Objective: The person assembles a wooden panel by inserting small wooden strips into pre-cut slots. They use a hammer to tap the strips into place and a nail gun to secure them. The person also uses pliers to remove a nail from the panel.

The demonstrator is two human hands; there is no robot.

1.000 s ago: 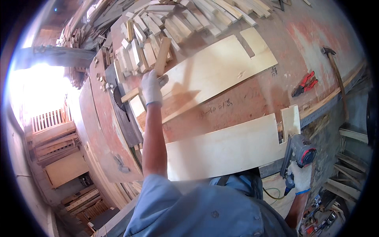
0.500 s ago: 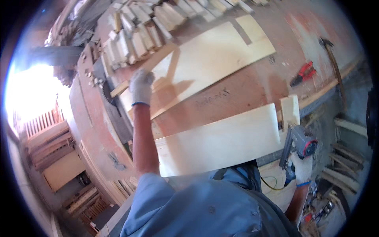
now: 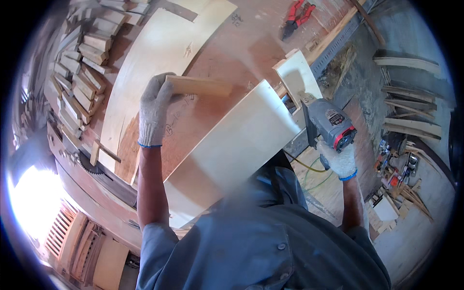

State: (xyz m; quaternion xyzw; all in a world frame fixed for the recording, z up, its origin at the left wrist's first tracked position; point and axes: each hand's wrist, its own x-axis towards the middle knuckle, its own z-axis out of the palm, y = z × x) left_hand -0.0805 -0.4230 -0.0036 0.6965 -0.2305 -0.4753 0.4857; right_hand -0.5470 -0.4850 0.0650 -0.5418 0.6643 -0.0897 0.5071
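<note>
My left hand (image 3: 157,108), in a whitish knit glove with a blue cuff edge, is closed on the end of a short wooden strip (image 3: 203,86). The strip reaches to the right above the reddish tabletop. At the right, my gloved right hand (image 3: 340,159) grips a grey nail gun (image 3: 331,122) with a red ring on its end. The gun's nose is beside a small pale wooden piece (image 3: 300,77) at the bench edge. Between my hands a long pale board (image 3: 234,142) lies slanted in front of my body.
A large pale plywood panel (image 3: 150,50) lies at the far left, beside several wooden blocks (image 3: 79,87). A toothed saw blade (image 3: 89,165) is near the left edge. Red-handled pliers (image 3: 296,19) lie at the back. A yellow hose (image 3: 307,164) hangs below the board.
The view has turned. My left hand has brought the wooden strip from over the plywood panel rightward, closer to the pale board. My right hand still holds the nail gun near the small wooden piece.
</note>
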